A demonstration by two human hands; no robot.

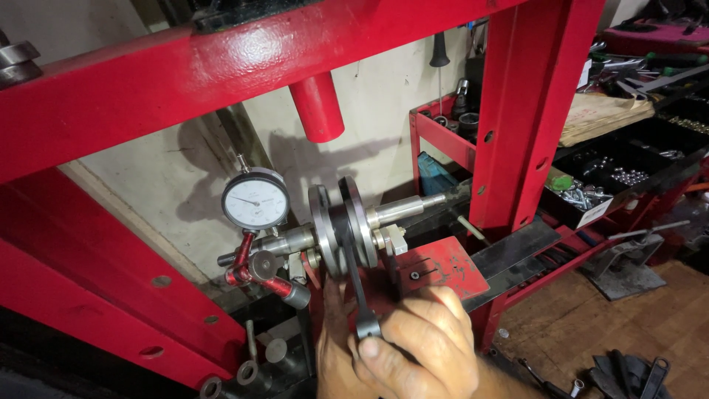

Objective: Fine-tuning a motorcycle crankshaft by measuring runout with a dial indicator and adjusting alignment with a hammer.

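Head camera looks down through a red hydraulic press frame (185,74), its round red ram (317,107) hanging above the work. Under the ram a crankshaft (343,222) sits on the press bed with its long axis nearly horizontal, running from lower left to upper right: the left stub shaft (284,242) points toward the dial gauge, the longer right shaft (406,209) points up and right toward the red upright (528,111). Its two round webs stand on edge, close together, and a dark connecting rod (356,288) hangs down from between them, pointing toward the viewer.

One hand (425,347) comes in from the bottom edge and closes around the lower end of the connecting rod; the thumb lies across the front and the fingers curl round, pinching the rod's end. Which of the person's hands it is cannot be told for certain; it reads as the right. A second hand is not clearly seen.

A white-faced dial indicator (255,199) stands just left of the webs on a red jointed stand (255,275), beside the left stub shaft. A red plate (450,266) lies under the right shaft. Trays of sockets and loose hardware (628,174) sit at the right, with tools on the wooden floor (635,325).
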